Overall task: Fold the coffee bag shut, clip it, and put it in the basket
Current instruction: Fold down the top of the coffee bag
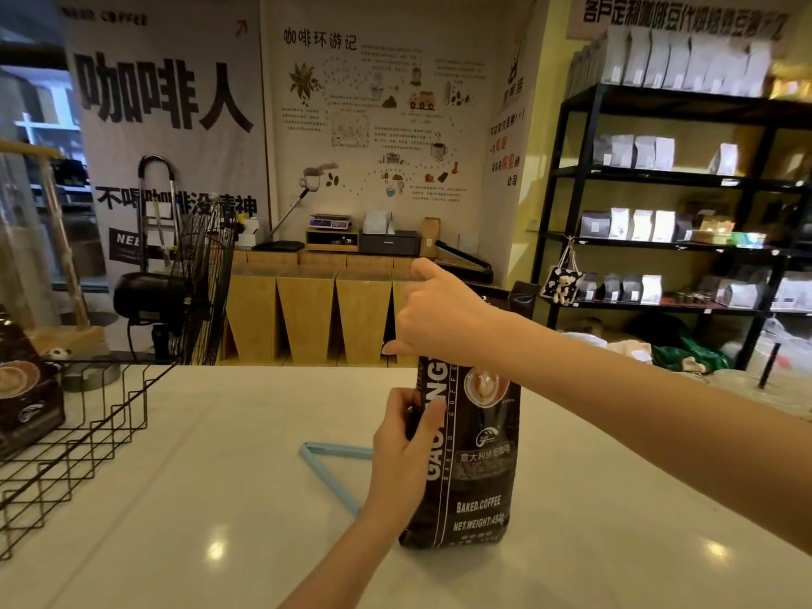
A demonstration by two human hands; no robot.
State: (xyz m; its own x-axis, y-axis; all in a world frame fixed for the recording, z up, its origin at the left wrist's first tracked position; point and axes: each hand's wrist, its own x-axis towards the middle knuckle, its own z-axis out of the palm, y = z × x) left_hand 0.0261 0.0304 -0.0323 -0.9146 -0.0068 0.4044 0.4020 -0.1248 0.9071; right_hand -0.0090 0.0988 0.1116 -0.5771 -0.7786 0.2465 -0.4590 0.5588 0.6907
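The coffee bag (472, 459) is black with white lettering and an orange-brown latte-art circle. Left of the bag lies a pale blue clip (327, 468) on the glossy white counter (219, 498); farther left, a black wire basket (88, 437).

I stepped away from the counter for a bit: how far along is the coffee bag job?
Early. Nothing is finished yet. In hand: the coffee bag stands upright on the counter, the left hand steadying its side and the right hand gripping its top, apparently folding it. Left: the blue clip lies open on the counter, unused, and the bag must go into the wire basket.
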